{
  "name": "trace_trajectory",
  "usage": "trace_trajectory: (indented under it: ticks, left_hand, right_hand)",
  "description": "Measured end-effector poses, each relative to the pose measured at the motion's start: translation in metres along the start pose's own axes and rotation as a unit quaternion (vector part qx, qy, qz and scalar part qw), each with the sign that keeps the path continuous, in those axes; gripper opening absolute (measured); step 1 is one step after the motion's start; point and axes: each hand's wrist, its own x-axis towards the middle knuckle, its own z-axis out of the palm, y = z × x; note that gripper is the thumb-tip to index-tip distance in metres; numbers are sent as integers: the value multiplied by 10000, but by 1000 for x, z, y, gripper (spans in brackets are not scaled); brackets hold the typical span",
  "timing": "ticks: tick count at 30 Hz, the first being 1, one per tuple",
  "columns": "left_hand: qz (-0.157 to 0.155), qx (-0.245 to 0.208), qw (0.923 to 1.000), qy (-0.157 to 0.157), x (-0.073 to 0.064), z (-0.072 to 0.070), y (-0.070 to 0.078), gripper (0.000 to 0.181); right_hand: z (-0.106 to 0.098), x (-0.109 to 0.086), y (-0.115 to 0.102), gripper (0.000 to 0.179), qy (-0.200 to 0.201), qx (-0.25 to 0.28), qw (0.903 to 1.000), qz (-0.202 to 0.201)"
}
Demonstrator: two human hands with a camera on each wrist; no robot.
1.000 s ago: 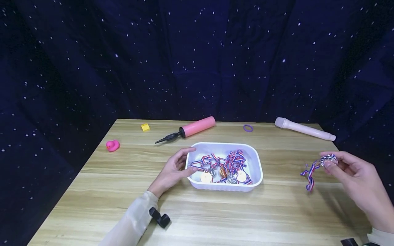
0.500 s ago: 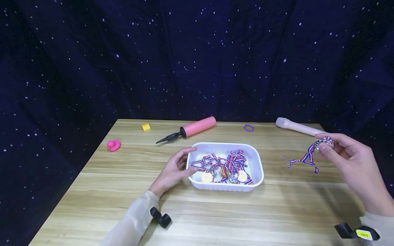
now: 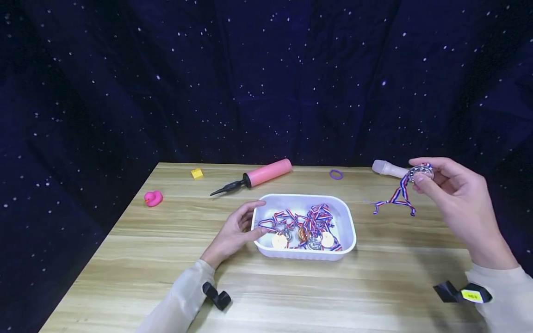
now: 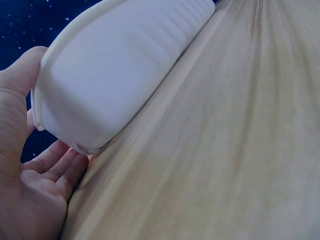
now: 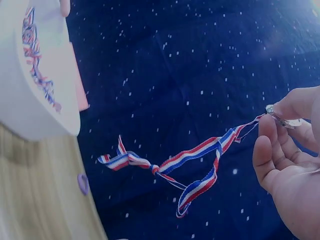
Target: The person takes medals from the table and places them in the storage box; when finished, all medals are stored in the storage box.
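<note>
A white plastic basin point(image 3: 304, 254) rests on the table, with several medals point(image 3: 314, 241) and their tangled red, white and blue ribbons point(image 3: 319, 213) inside. My left hand point(image 3: 232, 235) grips its left end, thumb over the rim and fingertips at the far corner; the left wrist view has the fingers low against the basin's outer wall point(image 4: 115, 80). Raised at the right, my right hand point(image 3: 462, 203) pinches a silver medal point(image 3: 419, 173) between thumb and fingers. From it hangs a knotted striped ribbon point(image 5: 195, 150), loose below the fingers.
Along the back lie a yellow block point(image 3: 197, 173), a pink hand pump point(image 3: 268, 173) with a black nozzle, a purple ring point(image 3: 336, 175) and a pale toy microphone point(image 3: 389, 169), partly behind the right hand. A pink rubber duck point(image 3: 153, 198) sits at left. A dark starry cloth point(image 3: 266, 92) hangs behind.
My right hand has moved left and away from me, carrying the silver medal up with its ribbon trailing; it now overlaps the microphone. The left hand and basin have stayed put.
</note>
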Motion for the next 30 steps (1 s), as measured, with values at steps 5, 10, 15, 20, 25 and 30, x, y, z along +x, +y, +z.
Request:
trace_trajectory:
  ticks: [5, 10, 15, 20, 25, 30]
  left_hand:
    - [12, 38, 10000, 37, 1, -1, 1, 71]
    - [33, 43, 10000, 41, 1, -1, 1, 72]
    - [66, 41, 10000, 55, 0, -1, 2, 71]
    - [124, 3, 9999, 41, 1, -1, 3, 73]
    - [97, -3, 9999, 39, 2, 0, 3, 73]
    - [-22, 65, 10000, 18, 1, 1, 1, 72]
  right_hand:
    - [12, 12, -15, 31, -70, 437, 9987, -252]
    - [27, 23, -27, 28, -215, 1374, 9894, -427]
    - [46, 30, -37, 24, -350, 1411, 9878, -558]
    - [63, 35, -44, 24, -610, 1353, 9858, -780]
    - [80, 38, -48, 26, -893, 1285, 9840, -848]
    - [98, 40, -44, 32, -1228, 1493, 9764, -958]
